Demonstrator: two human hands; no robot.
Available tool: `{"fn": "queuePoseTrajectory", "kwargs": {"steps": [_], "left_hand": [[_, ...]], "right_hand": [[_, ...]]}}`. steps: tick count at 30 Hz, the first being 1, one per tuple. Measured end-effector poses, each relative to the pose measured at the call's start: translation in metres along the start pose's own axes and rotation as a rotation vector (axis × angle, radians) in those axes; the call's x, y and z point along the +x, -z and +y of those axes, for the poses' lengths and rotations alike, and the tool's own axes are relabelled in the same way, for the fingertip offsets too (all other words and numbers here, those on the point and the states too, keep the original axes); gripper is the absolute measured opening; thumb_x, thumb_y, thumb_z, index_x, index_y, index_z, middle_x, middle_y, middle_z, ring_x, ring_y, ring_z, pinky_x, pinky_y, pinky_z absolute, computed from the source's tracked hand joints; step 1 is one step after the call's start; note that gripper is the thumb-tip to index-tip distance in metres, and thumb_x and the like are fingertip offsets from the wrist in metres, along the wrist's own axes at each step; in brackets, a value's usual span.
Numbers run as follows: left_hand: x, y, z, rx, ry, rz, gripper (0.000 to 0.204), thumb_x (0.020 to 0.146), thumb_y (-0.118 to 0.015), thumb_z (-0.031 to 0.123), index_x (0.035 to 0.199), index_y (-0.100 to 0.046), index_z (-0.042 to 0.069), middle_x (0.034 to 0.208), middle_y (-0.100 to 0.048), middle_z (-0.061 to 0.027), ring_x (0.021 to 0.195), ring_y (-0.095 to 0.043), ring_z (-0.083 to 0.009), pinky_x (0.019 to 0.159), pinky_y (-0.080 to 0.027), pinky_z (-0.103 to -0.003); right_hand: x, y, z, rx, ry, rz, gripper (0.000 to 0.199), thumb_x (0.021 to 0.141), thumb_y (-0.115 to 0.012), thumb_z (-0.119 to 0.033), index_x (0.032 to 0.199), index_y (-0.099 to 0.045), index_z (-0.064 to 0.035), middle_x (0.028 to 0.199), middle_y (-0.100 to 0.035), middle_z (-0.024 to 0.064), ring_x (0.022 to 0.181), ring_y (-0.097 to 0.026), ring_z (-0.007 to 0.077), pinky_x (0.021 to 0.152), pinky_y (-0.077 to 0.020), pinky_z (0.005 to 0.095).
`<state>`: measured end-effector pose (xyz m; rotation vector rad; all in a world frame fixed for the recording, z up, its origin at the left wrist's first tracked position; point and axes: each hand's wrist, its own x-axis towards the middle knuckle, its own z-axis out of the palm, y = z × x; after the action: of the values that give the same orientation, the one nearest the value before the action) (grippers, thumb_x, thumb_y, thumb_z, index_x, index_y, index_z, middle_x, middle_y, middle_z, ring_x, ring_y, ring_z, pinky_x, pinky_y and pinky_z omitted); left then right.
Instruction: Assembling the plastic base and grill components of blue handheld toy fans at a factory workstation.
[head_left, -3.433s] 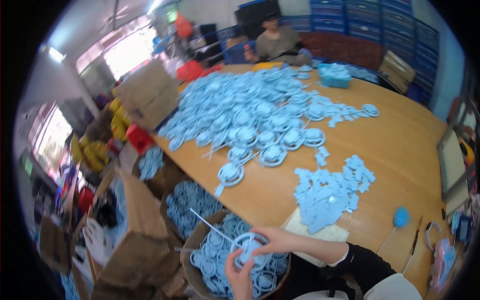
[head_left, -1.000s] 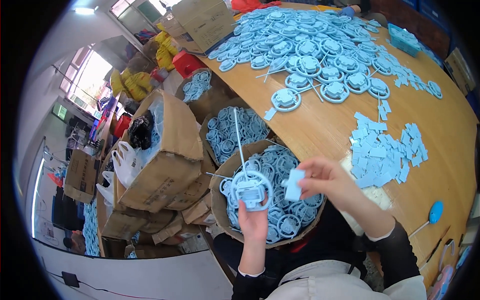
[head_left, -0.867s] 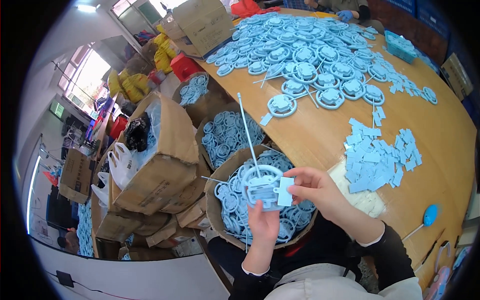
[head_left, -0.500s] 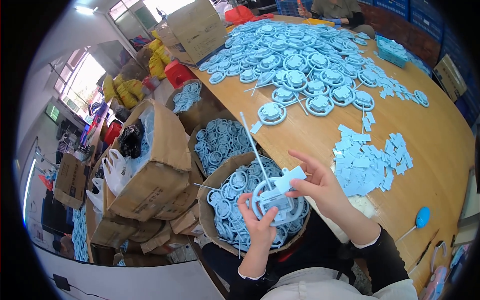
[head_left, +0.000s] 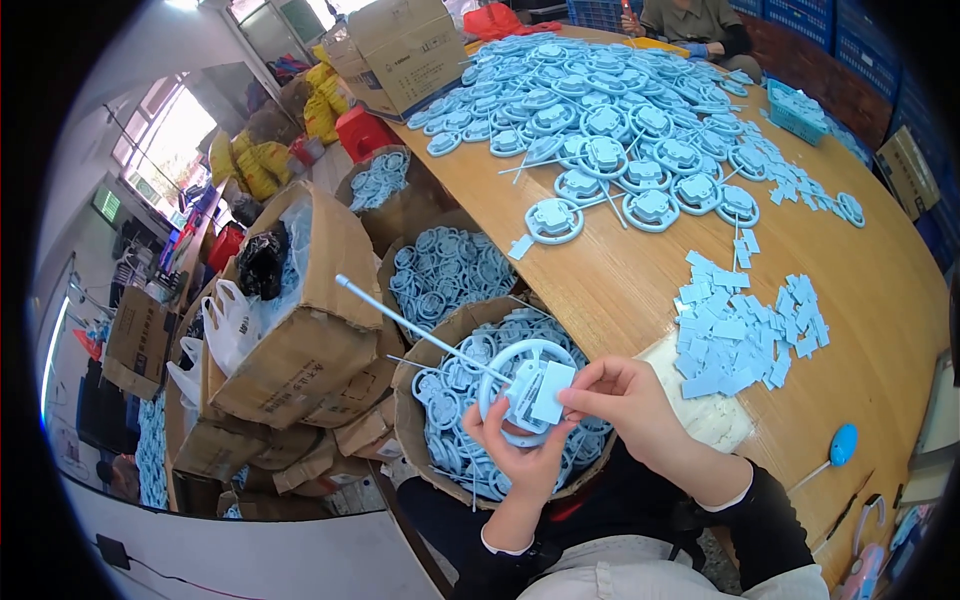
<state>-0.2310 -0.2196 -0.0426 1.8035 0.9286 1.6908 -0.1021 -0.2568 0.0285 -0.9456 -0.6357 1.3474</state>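
Note:
My left hand (head_left: pixel 520 462) is wrapped round the lower edge of a light-blue plastic ring-shaped part (head_left: pixel 490 386), which has a housing in its middle. A long thin light-blue rod (head_left: pixel 405 322) sticks out from it to the upper left. Between thumb and fingers of my right hand (head_left: pixel 632 405) is the edge of a small light-blue rectangular plate (head_left: pixel 549 394), lying against the housing. The plate covers part of the housing, and whether it is seated I cannot tell. Below the hands stands a cardboard box (head_left: pixel 408 425) full of similar light-blue ring parts (head_left: pixel 447 455).
A big heap of ring parts (head_left: pixel 605 120) covers the far half of the wooden table (head_left: pixel 610 285). Loose rectangular plates (head_left: pixel 715 325) lie in a pile at right, near a blue oval-headed stick (head_left: pixel 843 445). Cardboard boxes (head_left: pixel 300 370) crowd the left. Another person (head_left: pixel 690 22) sits across the table.
The ring part has tilted, its rod swinging from nearly upright to the upper left. My right hand has brought the plate down from the ring's upper edge onto the housing.

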Motion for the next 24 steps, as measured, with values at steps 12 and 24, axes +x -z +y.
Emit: {"fn": "queuePoseTrajectory", "kwargs": {"steps": [12, 24], "left_hand": [[-0.005, 0.001, -0.006, 0.005, -0.031, 0.030, 0.061, 0.065, -0.074, 0.016, 0.112, -0.037, 0.007, 0.110, -0.026, -0.0140, 0.103, -0.034, -0.0255, 0.085, -0.031, -0.036], [-0.007, 0.000, -0.006, -0.107, 0.020, 0.020, 0.061, 0.061, -0.077, 0.019, 0.109, -0.041, 0.008, 0.111, -0.026, -0.0130, 0.102, -0.034, -0.0247, 0.084, -0.032, -0.035]], "right_hand": [[0.002, 0.001, 0.004, -0.144, -0.004, -0.007, 0.009, 0.073, -0.065, -0.005, 0.074, -0.056, -0.0003, 0.071, -0.060, 0.0045, 0.066, -0.056, 0.0073, 0.059, -0.0440, 0.0192], [0.006, 0.004, 0.012, -0.176, -0.001, -0.007, 0.009, 0.073, -0.064, -0.004, 0.075, -0.057, 0.0003, 0.071, -0.059, 0.0034, 0.066, -0.056, 0.0068, 0.059, -0.0444, 0.0194]]}}
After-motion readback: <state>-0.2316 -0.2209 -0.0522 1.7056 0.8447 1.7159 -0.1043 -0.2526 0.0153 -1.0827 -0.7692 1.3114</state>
